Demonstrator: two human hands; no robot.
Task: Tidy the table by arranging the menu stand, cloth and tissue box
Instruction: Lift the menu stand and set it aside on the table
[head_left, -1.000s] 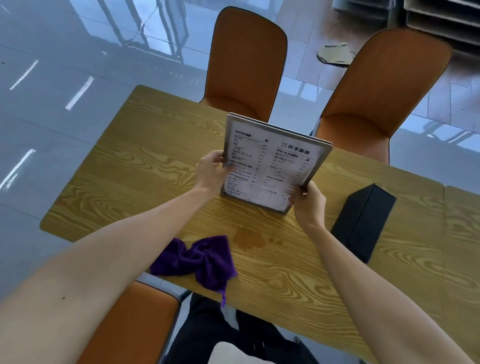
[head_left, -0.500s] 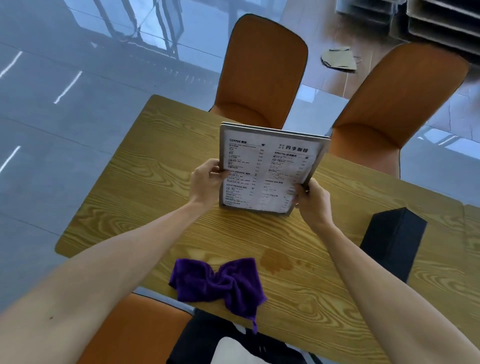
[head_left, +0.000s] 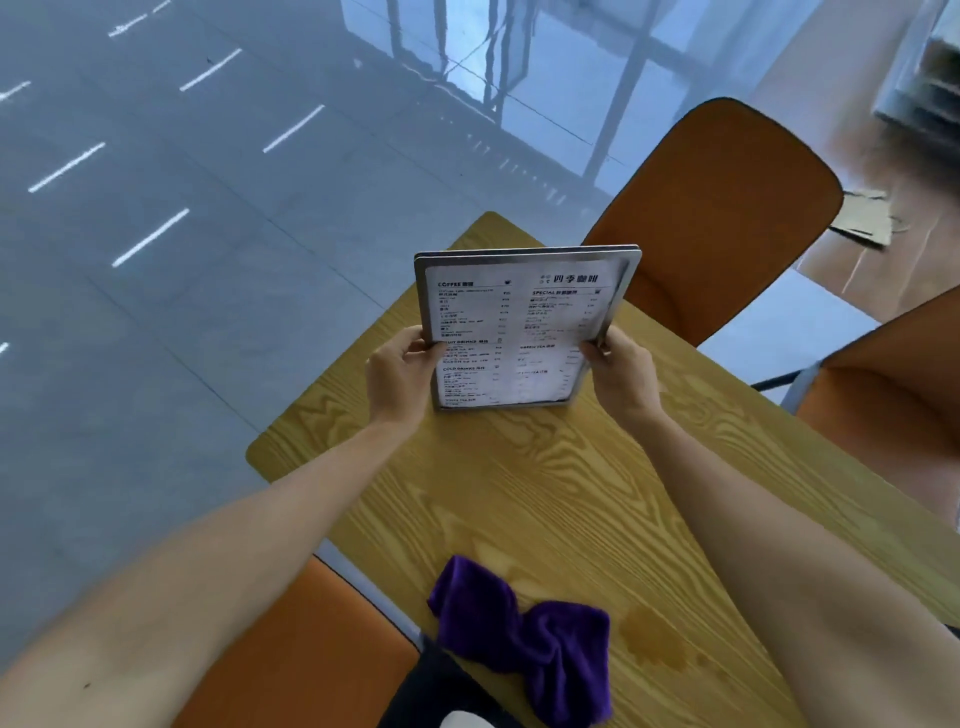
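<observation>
The menu stand (head_left: 519, 322), a metal-framed printed sheet, is upright near the far left end of the wooden table (head_left: 545, 493). My left hand (head_left: 400, 379) grips its left edge and my right hand (head_left: 621, 379) grips its right edge. Whether its base touches the table I cannot tell. A crumpled purple cloth (head_left: 524, 639) lies at the near edge of the table, between my forearms. The tissue box is out of view.
A brownish wet stain (head_left: 657, 644) marks the wood right of the cloth. Orange chairs stand beyond the table (head_left: 727, 208), at the right (head_left: 893, 384) and under the near edge (head_left: 296, 649). Glossy grey floor lies to the left.
My view has swung left, so the black box has left the frame. The menu stand has been carried toward the table's left end and turned squarer to me.
</observation>
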